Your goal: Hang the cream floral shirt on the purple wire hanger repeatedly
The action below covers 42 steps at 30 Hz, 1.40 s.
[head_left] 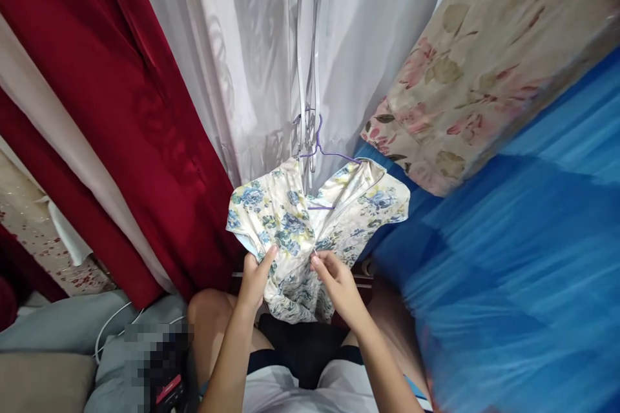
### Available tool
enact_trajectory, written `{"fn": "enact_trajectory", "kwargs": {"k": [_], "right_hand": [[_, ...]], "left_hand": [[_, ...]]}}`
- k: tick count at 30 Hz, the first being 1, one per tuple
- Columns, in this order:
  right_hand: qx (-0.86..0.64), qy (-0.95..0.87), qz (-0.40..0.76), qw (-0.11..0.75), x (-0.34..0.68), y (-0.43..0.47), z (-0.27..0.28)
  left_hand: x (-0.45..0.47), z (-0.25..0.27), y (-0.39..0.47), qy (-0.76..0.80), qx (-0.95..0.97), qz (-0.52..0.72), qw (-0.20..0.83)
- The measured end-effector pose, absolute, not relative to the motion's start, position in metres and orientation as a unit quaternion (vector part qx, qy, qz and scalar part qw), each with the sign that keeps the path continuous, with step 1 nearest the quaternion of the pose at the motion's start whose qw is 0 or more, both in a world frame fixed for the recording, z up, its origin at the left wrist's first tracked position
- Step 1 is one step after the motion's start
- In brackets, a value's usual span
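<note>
A cream blouse [290, 222] with blue flowers and yellow-green leaves hangs in front of me on a thin purple wire hanger [334, 155]. My left hand [258, 274] grips its side, thumb on top of the cloth and fingers behind. At the bottom of the V-neck, the thumb and fingers of my right hand [336, 276] pinch the front edge. Something small and pale shows at those fingertips; whether it is a zip pull or a button I cannot tell. The blouse's lower end bunches above my lap.
White straps [301, 64] run down to the hanger before a white curtain [256, 26]. Red drapes [145, 110] hang left. To the right are floral cloth [465, 77] and blue sheer fabric [508, 258]. Grey cushions [62, 319] and a white cable [104, 329] lie lower left.
</note>
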State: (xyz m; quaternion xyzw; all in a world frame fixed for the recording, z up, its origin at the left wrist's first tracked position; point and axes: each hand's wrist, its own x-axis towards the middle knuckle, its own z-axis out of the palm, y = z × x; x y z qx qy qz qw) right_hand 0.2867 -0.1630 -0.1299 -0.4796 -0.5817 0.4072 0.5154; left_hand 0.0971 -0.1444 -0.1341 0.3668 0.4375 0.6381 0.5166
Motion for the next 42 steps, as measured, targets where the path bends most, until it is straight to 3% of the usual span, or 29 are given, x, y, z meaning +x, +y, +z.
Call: {"fn": "enact_trajectory", "kwargs": {"k": [6, 11, 22, 24, 28, 30, 36, 42], "right_hand": [[-0.438, -0.567, 0.440, 0.541, 0.266, -0.148, -0.116], [-0.441, -0.557, 0.487, 0.508, 0.279, -0.157, -0.117], [-0.449, -0.534, 0.473, 0.538, 0.273, -0.156, -0.113], [-0.439, -0.530, 0.473, 0.550, 0.273, -0.161, -0.109], [-0.440, -0.506, 0.495, 0.553, 0.276, -0.169, -0.106], [-0.443, -0.504, 0.512, 0.537, 0.276, -0.172, -0.105], [-0.429, -0.504, 0.544, 0.516, 0.274, -0.178, -0.097], [-0.438, -0.452, 0.555, 0.544, 0.285, -0.169, -0.085]], "left_hand": [[0.092, -0.125, -0.153, 0.453, 0.370, 0.639, 0.500], [0.093, -0.123, -0.151, 0.462, 0.404, 0.691, 0.383], [0.104, -0.124, -0.165, 0.436, 0.414, 0.678, 0.424], [0.102, -0.122, -0.167, 0.450, 0.433, 0.684, 0.377], [0.104, -0.124, -0.173, 0.523, 0.441, 0.718, 0.129], [0.111, -0.128, -0.175, 0.527, 0.498, 0.685, 0.066], [0.145, -0.137, -0.169, 0.474, 0.667, 0.524, 0.237], [0.159, -0.137, -0.168, 0.448, 0.691, 0.483, 0.297]]}}
